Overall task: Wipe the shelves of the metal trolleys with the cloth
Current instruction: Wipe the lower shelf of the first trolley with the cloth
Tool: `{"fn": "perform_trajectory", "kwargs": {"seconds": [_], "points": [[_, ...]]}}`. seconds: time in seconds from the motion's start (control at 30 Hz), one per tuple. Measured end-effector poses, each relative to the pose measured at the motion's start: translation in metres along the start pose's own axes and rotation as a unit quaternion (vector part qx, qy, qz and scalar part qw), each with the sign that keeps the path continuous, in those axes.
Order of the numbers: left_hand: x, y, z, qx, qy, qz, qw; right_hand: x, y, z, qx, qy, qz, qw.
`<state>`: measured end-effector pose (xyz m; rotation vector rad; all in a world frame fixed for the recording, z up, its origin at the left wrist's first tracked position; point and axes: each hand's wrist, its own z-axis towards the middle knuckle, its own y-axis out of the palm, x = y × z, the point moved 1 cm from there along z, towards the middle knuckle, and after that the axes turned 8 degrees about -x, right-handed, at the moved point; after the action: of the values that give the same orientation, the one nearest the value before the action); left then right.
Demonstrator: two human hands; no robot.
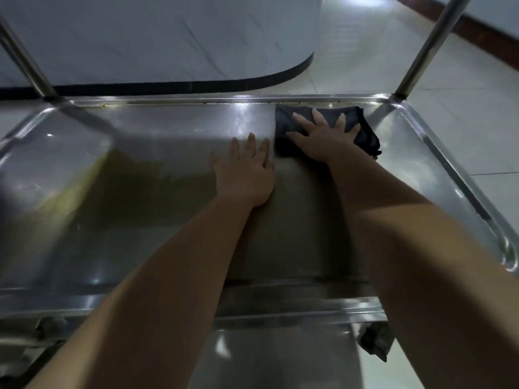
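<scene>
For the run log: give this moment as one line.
task: wipe shelf | right hand: pressed flat on cloth by far rim | left hand: flat on bare shelf

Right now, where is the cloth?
In the head view, the cloth lies at the far right of the shelf, under the right hand, near the right rear post.
</scene>
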<state>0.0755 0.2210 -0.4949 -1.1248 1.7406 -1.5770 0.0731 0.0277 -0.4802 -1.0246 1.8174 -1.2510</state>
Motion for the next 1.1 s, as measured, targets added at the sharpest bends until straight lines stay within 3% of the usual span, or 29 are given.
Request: {"fn": "perform_trajectory", "kwargs": {"seconds": [0.17, 0.47, 0.67, 0.83, 0.93, 1.1], "points": [[-0.002, -0.001, -0.002, 0.007, 0.005, -0.009, 1.000, 0.009, 0.004, -0.025, -0.023, -0.033, 0.003, 0.999], [-0.003, -0.003, 0.001, 0.000, -0.001, -0.019, 1.000, 0.024, 0.048, -0.210, -0.074, -0.059, -0.032, 0.995], [-0.003, -0.003, 0.001, -0.003, 0.003, -0.013, 1.000, 0.038, 0.019, -0.096, -0.031, 0.002, -0.010, 0.999], [-0.002, -0.001, 0.003, 0.001, -0.004, -0.022, 1.000, 0.078, -0.018, -0.008, -0.042, 0.091, 0.039, 0.994], [0.002, 0.000, 0.003, 0.008, -0.005, -0.027, 1.000, 0.080, -0.019, -0.005, -0.041, 0.112, 0.039, 0.992], [0.003, 0.001, 0.004, -0.002, 0.003, -0.034, 0.999, 0.087, 0.001, -0.060, -0.037, 0.057, 0.009, 0.998]]}}
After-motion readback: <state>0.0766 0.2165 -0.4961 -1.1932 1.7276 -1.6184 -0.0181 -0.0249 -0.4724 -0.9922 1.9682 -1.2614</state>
